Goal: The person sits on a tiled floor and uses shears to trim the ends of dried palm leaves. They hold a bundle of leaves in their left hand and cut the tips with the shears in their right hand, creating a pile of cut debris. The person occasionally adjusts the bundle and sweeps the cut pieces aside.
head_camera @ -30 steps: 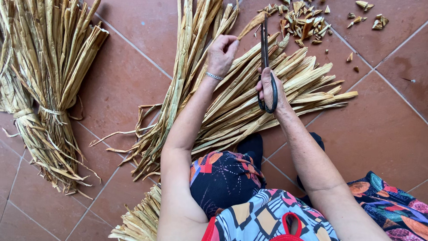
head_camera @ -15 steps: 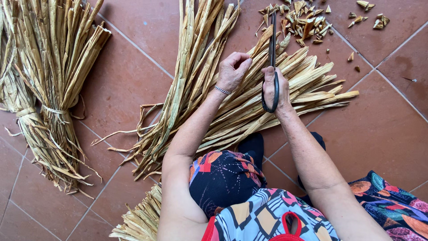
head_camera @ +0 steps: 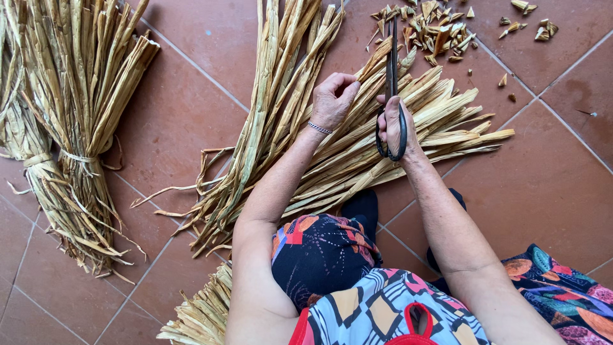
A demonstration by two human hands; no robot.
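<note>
My left hand (head_camera: 333, 99) grips the end of a dried straw-coloured leaf strip (head_camera: 375, 62) pulled from a loose fan of dried leaves (head_camera: 357, 150) lying on the tile floor. My right hand (head_camera: 397, 124) holds black scissors (head_camera: 391, 70) by their loops, blades pointing away from me and resting beside the gripped strip's tip. A silver bracelet circles my left wrist. The fan of leaves spreads from lower left up to the right under both hands.
Several cut leaf tips (head_camera: 434, 29) lie scattered at the top. A tied bundle of dried leaves (head_camera: 60, 121) lies at the left. Another sheaf (head_camera: 198, 313) pokes out by my left elbow. Red-brown floor tiles (head_camera: 555, 172) surround everything. My patterned clothing fills the bottom.
My left hand has slid right along the leaves and closed on one strip near the scissors. The scissors have turned more upright, blades close together at the strip's tip.
</note>
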